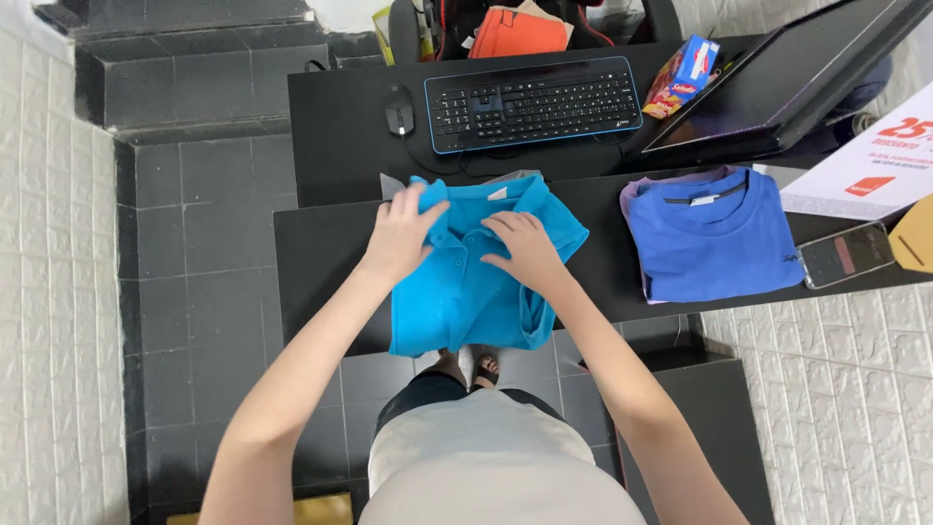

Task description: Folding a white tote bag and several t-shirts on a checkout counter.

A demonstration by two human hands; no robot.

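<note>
A turquoise polo shirt (457, 292) lies folded on the black counter (321, 243), collar toward the far side, its lower edge hanging over the near edge. My left hand (400, 233) pinches the shirt's left shoulder near the collar. My right hand (525, 248) rests flat on the chest beside the button placket, fingers together and pressing down.
A folded stack with a royal blue t-shirt (714, 233) on top lies to the right, a phone (846, 255) beside it. On the higher desk behind are a keyboard (533, 102), a mouse (399, 115), a tilted monitor (787, 83) and a snack box (682, 76).
</note>
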